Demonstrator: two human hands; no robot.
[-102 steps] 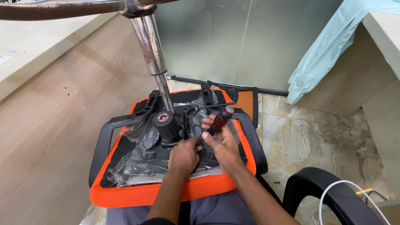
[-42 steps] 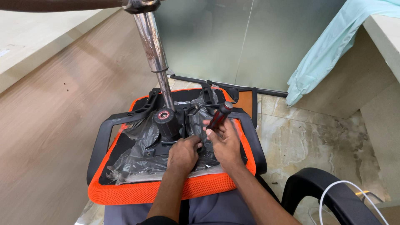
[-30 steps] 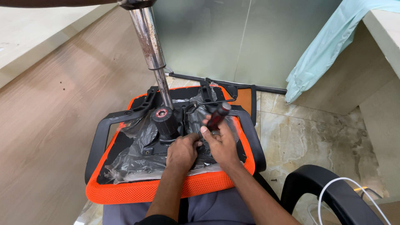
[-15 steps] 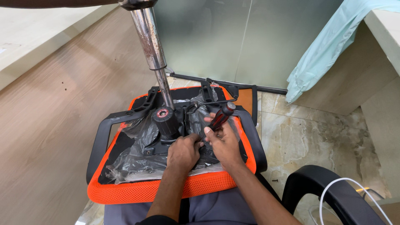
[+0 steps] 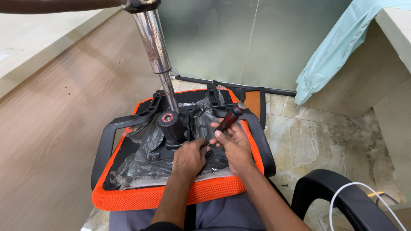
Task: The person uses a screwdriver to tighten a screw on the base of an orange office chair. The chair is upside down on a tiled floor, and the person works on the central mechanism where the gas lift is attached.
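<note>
An upturned office chair seat [image 5: 141,199] with orange mesh edging rests on my lap, its underside facing up. Black plastic wrap [image 5: 141,164] covers the black seat plate. A chrome gas cylinder [image 5: 156,55] rises from the black mechanism hub [image 5: 171,124]. My right hand [image 5: 233,145] grips a screwdriver [image 5: 227,121] with a black and red handle, tip pointing down toward the plate. My left hand [image 5: 188,156] is closed beside the tip, fingers pinched on the plate next to the hub. Whatever sits under the fingers is hidden.
Black armrest loops [image 5: 107,141] flank the seat. A wooden panel [image 5: 51,128] runs along the left. Frosted glass [image 5: 239,38] stands behind, with pale green cloth [image 5: 334,51] hanging at the right. Marble floor [image 5: 325,137] lies on the right, and another black chair part [image 5: 338,201] with a white cable [image 5: 364,186] sits at lower right.
The view has shifted slightly. Both hands stay at the same spot on the seat plate, with the screwdriver handle tilting a little between frames.
</note>
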